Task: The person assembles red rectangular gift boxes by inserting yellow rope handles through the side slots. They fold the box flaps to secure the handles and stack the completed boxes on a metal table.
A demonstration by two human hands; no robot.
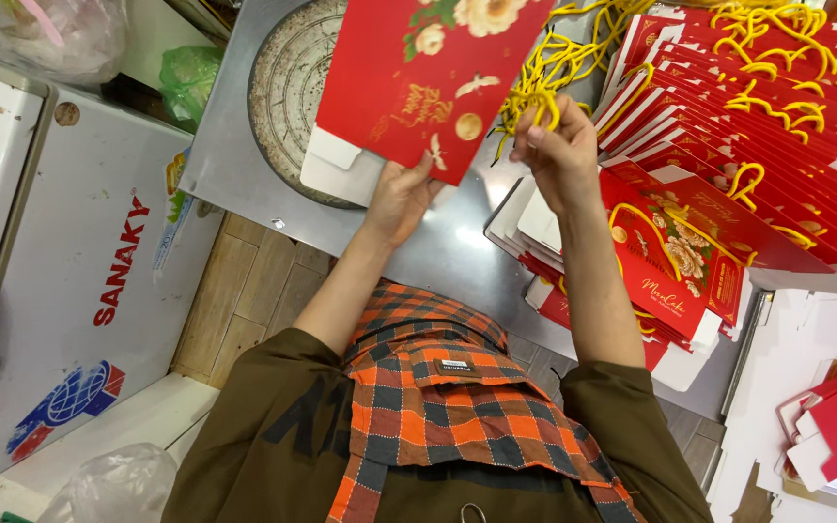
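A red flat bag [428, 82] is held by the left hand [401, 199]; yellow cords [532, 102] are pinched by the right hand [559, 145], upper centre

Below and between the left grip [401, 197] and the right grip [554, 145] the grey tabletop [448, 254] lies bare, an open lane toward the body. Right of the right grip, stacked red folded bags [748, 126] crowd in close, with yellow cords [559, 58] tangled just above it. The red flat box [428, 77] above the left grip seems to hide the tabletop behind.
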